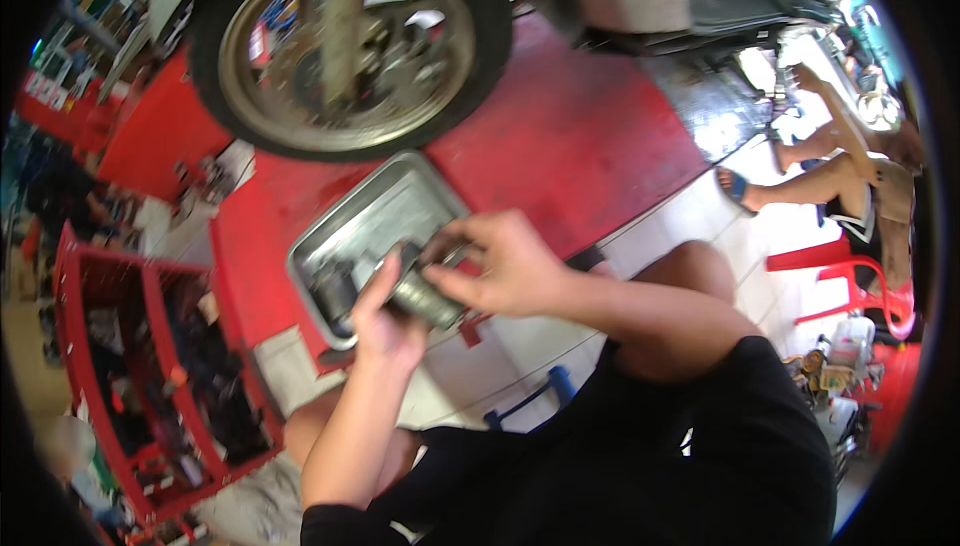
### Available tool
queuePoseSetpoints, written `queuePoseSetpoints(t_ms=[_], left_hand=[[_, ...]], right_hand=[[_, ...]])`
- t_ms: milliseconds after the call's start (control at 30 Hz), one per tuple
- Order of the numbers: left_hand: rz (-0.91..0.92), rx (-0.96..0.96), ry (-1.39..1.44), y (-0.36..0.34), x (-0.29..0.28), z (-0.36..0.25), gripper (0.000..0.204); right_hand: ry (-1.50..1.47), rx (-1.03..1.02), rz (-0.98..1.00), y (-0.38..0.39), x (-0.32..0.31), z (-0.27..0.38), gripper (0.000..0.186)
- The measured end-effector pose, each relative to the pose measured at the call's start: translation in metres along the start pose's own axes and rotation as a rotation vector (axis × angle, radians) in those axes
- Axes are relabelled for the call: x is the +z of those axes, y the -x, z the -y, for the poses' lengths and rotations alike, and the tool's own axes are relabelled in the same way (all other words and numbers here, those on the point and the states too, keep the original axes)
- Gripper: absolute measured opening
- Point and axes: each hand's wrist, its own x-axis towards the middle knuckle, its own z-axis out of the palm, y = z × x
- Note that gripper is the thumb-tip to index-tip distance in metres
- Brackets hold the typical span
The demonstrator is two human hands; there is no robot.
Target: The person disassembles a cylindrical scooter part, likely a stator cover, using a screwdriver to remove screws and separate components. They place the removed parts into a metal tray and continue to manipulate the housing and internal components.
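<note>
Both hands grip the grey metal part (425, 291) over the steel tray (350, 231): left hand (385, 321) wraps it from below, right hand (505, 266) fingers pinch its top. Keep it above the tray, steady underneath.

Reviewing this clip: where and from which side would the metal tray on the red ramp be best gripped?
Probably the metal tray by its raised rim at the bare far corner, coming from the wheel side; both hands and the grey part crowd its near end.
</note>
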Motion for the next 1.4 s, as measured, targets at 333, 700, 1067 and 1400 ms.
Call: queuePoseSetpoints(t_ms=[333, 700, 1067, 1400], left_hand=[[0.079, -0.051, -0.045, -0.011, -0.01, 0.002, 0.044], [0.006, -0.074, -0.049, -0.004, -0.009, 0.009, 0.05], [0.074, -0.104, -0.035, 0.003, 0.008, 0.011, 0.052], [0.104, -0.158, 0.087, -0.005, -0.009, 0.018, 0.05]], right_hand=[[0.177, -0.19, 0.0, -0.004, -0.008, -0.008, 0.024], [0.139, -0.048, -0.071, 0.008, -0.005, -0.009, 0.026], [0.096, -0.022, -0.079, 0.014, 0.0, -0.024, 0.031], [0.209, -0.054, -0.053, 0.015, 0.003, -0.028, 0.027]])
